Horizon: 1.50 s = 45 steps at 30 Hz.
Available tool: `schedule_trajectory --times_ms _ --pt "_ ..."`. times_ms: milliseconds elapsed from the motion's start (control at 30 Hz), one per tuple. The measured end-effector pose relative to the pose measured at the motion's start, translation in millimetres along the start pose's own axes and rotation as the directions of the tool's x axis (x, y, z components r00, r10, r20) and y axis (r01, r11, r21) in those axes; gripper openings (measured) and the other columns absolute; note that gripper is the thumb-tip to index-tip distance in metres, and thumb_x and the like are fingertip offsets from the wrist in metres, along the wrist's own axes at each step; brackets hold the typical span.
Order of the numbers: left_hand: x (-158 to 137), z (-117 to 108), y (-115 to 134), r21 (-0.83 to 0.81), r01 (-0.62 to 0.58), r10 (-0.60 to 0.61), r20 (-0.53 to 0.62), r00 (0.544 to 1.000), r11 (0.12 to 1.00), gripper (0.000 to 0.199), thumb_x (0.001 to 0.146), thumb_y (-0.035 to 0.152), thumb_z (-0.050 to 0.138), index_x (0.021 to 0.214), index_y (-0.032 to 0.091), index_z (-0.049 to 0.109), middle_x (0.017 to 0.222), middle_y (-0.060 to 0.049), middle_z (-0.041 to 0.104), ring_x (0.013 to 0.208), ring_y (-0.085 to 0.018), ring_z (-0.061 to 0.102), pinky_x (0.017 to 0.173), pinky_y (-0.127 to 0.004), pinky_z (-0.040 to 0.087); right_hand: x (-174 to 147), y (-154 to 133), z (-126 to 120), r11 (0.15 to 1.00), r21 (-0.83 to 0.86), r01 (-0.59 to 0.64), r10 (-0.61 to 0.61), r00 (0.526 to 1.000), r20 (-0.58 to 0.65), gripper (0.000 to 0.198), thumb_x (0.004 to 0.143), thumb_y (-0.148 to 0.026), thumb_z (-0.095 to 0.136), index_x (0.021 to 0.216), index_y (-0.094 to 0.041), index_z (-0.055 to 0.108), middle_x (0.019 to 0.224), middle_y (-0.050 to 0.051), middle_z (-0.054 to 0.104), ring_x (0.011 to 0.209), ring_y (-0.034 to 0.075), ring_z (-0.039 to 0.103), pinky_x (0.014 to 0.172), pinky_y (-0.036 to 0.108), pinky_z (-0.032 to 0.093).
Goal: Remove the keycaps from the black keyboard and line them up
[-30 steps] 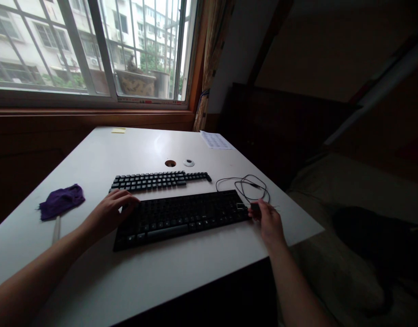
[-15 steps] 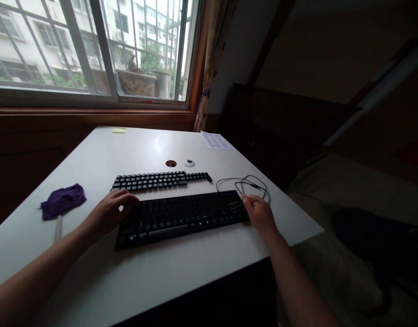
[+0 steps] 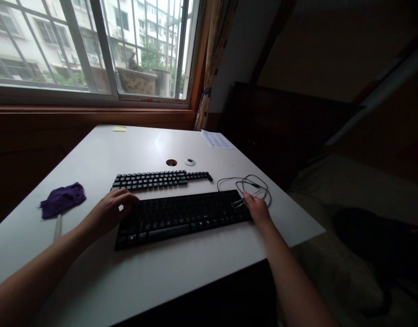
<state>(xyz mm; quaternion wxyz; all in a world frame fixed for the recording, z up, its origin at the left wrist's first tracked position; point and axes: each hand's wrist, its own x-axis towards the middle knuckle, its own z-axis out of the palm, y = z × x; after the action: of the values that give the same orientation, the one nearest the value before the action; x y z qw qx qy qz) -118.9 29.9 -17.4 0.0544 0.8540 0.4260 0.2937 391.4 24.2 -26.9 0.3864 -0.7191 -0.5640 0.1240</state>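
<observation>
Right of centre, right grip pinches wire tool over keyboard. Left of centre, left grip touches keyboard; can't tell if clasping.

No text legible: marks on keyboard keys, print on paper sheet, too small to read.

The left hand touches the keyboard; the right hand holds a wire tool.

We have free table before the keyboard, but only a thin strip between it and the keycaps behind, while the looped cable obstructs the way beyond the right hand and the purple cloth lies left of the left hand.
</observation>
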Motion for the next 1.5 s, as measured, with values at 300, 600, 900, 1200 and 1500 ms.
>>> schedule_trajectory --times_ms 300,600,900,1200,1500 --pt "2 -2 1 -0.005 0.011 -0.011 -0.005 1.0 1.0 0.02 0.088 0.024 0.051 0.093 0.02 0.07 0.088 -0.006 0.065 0.08 -0.019 0.059 0.072 -0.03 0.05 -10 -1 4 0.975 0.222 -0.003 0.021 0.997 -0.08 0.054 0.085 -0.065 0.05 0.054 -0.022 0.041 0.046 -0.004 0.041 0.046 0.013 0.041 0.049 0.027 0.033" --pt "2 -1 3 -0.004 0.01 -0.01 -0.009 1.0 1.0 0.021 0.09 0.026 0.05 0.094 0.019 0.07 0.09 -0.007 0.066 0.08 -0.018 0.06 0.07 -0.029 0.051 -18 -20 4 0.912 -0.243 0.331 -0.374 0.914 -0.155 0.046 0.095 -0.049 0.044 0.059 -0.02 0.051 0.062 0.004 0.059 0.06 0.017 0.052 0.062 0.029 0.037" --pt "1 -1 0 0.009 0.019 -0.019 0.006 1.0 1.0 0.021 0.09 0.027 0.05 0.094 0.02 0.07 0.09 -0.007 0.066 0.081 -0.019 0.06 0.071 -0.03 0.05 -24 -32 15 0.766 -0.443 0.467 -0.535 0.844 -0.036 0.04 0.098 -0.041 0.041 0.068 -0.02 0.054 0.068 0.008 0.062 0.066 0.02 0.057 0.068 0.03 0.038" --pt "0 0 -1 -0.001 0.009 -0.009 0.025 1.0 1.0 0.019 0.09 0.025 0.051 0.097 0.02 0.068 0.093 -0.007 0.065 0.083 -0.019 0.06 0.074 -0.03 0.049 -22 -28 12 0.889 -0.327 0.321 -0.353 0.935 -0.041 0.057 0.098 -0.054 0.033 0.056 -0.02 0.051 0.057 0.006 0.058 0.053 0.018 0.053 0.056 0.029 0.032" --pt "2 0 2 -0.015 0.032 -0.032 0.01 0.999 0.999 0.019 0.088 0.026 0.052 0.094 0.021 0.069 0.091 -0.006 0.066 0.081 -0.02 0.061 0.072 -0.03 0.05 -18 -21 14 0.949 -0.199 0.244 -0.261 0.964 -0.061 0.06 0.095 -0.061 0.034 0.05 -0.023 0.043 0.049 0.004 0.054 0.05 0.018 0.051 0.052 0.028 0.031"
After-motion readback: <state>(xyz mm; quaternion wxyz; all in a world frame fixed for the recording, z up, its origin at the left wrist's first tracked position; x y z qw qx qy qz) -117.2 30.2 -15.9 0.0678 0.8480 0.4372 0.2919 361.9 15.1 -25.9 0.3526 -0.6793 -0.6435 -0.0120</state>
